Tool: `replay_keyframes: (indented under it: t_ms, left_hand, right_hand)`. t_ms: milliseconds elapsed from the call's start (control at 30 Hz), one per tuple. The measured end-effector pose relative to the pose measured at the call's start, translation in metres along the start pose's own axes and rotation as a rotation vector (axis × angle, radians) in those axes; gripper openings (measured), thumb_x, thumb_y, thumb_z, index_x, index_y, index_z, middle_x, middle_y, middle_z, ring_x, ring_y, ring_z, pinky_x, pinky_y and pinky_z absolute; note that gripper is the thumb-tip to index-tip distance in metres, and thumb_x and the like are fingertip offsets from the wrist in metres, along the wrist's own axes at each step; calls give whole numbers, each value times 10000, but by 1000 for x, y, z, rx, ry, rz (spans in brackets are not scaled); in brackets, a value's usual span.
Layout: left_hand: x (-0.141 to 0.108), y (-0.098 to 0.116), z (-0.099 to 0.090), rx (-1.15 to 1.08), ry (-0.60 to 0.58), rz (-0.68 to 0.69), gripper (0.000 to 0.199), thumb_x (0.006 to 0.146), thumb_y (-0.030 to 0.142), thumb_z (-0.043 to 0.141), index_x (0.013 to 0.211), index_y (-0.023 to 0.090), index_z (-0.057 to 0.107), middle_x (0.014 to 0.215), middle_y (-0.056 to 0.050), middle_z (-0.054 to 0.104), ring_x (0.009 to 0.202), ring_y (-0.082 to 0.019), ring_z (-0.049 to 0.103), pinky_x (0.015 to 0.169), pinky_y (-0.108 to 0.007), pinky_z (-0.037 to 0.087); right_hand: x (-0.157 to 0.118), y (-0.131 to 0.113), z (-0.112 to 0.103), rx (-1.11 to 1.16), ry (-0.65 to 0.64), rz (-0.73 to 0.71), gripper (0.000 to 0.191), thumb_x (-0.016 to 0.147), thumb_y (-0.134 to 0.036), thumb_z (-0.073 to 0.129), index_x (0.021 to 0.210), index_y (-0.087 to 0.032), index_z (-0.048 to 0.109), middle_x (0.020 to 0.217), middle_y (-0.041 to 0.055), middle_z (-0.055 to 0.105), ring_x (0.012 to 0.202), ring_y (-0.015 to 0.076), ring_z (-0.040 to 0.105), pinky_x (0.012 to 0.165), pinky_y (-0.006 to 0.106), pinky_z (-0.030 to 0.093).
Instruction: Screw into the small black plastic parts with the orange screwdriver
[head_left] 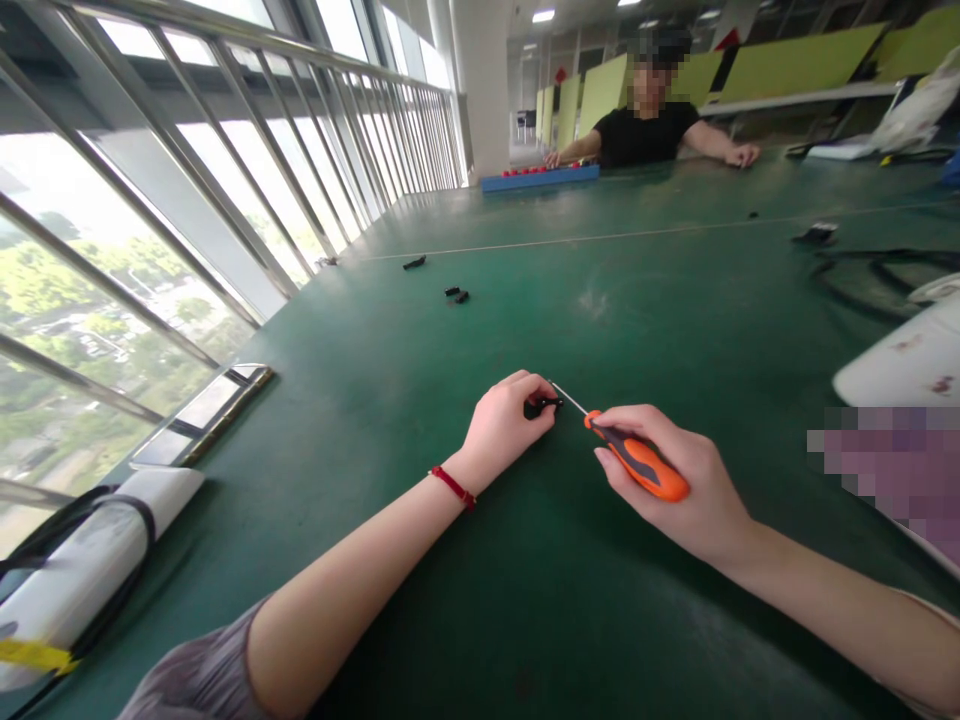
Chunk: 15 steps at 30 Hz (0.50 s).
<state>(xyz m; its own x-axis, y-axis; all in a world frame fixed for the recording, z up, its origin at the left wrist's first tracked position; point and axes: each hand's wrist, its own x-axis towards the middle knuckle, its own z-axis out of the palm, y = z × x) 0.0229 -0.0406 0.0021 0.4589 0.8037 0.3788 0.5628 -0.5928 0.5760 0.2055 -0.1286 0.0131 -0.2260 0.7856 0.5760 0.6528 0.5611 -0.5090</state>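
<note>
My left hand (508, 418), a red bracelet on its wrist, pinches a small black part (537, 407) just above the green table (420, 400). What kind of part it is cannot be made out, and my fingers cover some of it. An orange and grey screwdriver (645, 467) is gripped by its handle in my right hand (686, 485). Its thin metal shaft points up and left, with the tip near the fingers of my left hand. Whether the tip touches the black part is too small to tell.
Small black pieces (457, 295) lie farther up the table. At left are a white device with black cable (97, 550) and a flat framed object (206, 415), near a metal railing. A white bag-like object (907, 355) is at right. Across sits a person (645, 135) by a blue tray (540, 180).
</note>
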Motion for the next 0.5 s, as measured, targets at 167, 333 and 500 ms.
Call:
replay_keyframes:
  t_ms: [167,333,500]
  left_hand:
    - [1,4,-2,116,-24,4,92,794,173,553,845,199,624,865,-12,651,840,-166,580,742,-297,479]
    - [1,5,-2,157,-26,1,107,785,160,552,852,206,621,879,-7,651,847,-167,582,728,-290,478]
    - [1,5,-1,176,-33,3,106,780,156,551,848,207,613,885,-9,651,847,-164,584,735,-288,475]
  right_hand:
    - [-8,2,-9,1,48,-45,132,801,-153,556,917,-214,542,754,4,643,572,101,583,525,223,476]
    - [-4,2,-7,29,78,-67,112,789,-149,552,876,-220,540,724,-9,641,543,95,580,515,219,477]
    - [-3,3,-6,51,74,-42,98,792,-161,546,868,-223,544,707,-14,645,519,93,579,499,216,477]
